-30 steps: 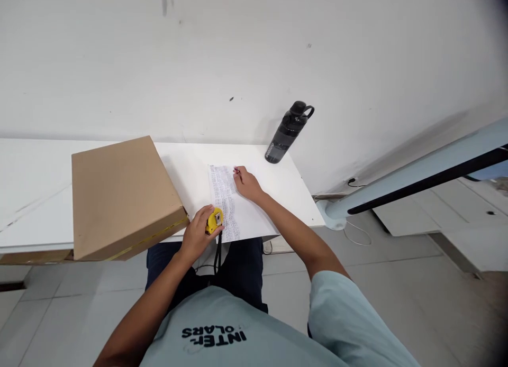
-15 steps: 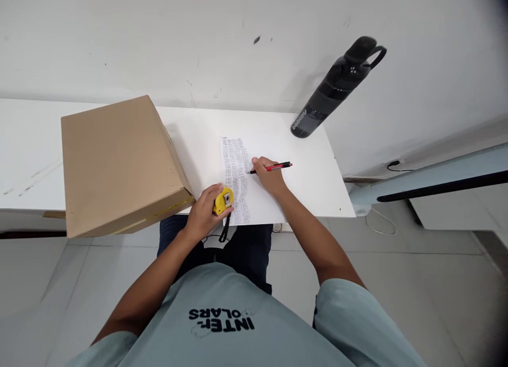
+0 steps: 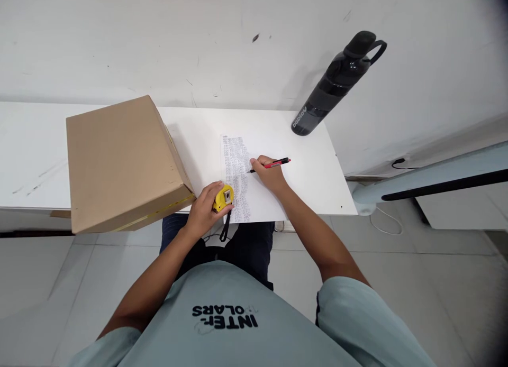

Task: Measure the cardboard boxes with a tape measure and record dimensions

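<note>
My right hand point(image 3: 267, 175) is closed round a red and black pen point(image 3: 273, 164), whose tip touches a white sheet of paper point(image 3: 238, 161) filled with rows of small writing. My left hand point(image 3: 204, 208) grips a yellow tape measure point(image 3: 223, 198) at the sheet's near left corner; its black strap hangs over the table edge. A closed brown cardboard box point(image 3: 121, 158) lies just left of my left hand on the white table point(image 3: 305, 171).
A dark water bottle point(image 3: 335, 84) stands at the table's far right corner against the white wall. A pale blue and black bar point(image 3: 436, 179) runs along the right side above the tiled floor. A cable point(image 3: 399, 163) lies near the wall.
The view has shifted closer over the table. My right hand drew back from the top of the sheet to its middle, and the pen now shows in it. My left hand stays on the tape measure.
</note>
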`<action>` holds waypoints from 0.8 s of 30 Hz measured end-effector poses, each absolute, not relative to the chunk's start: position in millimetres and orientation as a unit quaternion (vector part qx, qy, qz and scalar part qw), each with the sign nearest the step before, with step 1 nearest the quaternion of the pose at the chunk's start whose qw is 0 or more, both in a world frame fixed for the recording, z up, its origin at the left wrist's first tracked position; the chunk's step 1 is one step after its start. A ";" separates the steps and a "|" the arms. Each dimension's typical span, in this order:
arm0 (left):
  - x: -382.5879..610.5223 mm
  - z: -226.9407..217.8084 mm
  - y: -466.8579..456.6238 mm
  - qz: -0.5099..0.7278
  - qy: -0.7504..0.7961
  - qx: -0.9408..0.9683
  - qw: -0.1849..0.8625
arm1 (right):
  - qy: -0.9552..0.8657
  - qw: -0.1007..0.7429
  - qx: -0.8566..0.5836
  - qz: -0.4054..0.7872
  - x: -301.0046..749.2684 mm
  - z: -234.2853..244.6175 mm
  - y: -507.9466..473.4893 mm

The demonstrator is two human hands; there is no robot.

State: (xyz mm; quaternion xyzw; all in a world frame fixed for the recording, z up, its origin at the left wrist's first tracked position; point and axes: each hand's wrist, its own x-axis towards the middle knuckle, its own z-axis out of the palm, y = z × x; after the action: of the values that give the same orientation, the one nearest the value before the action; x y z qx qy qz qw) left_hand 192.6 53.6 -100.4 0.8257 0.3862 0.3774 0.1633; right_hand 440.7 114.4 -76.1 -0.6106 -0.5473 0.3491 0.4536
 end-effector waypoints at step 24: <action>192.0 -100.6 53.1 0.389 0.376 0.823 0.174 | -0.523 0.471 -0.625 0.339 439.0 -74.7 112.6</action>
State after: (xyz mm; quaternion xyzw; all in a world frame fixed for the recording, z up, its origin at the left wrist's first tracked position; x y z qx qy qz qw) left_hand 192.0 53.1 -100.6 0.8227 0.3760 0.3892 0.1744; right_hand 439.0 112.6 -74.7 -0.6246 -0.5226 0.3394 0.4707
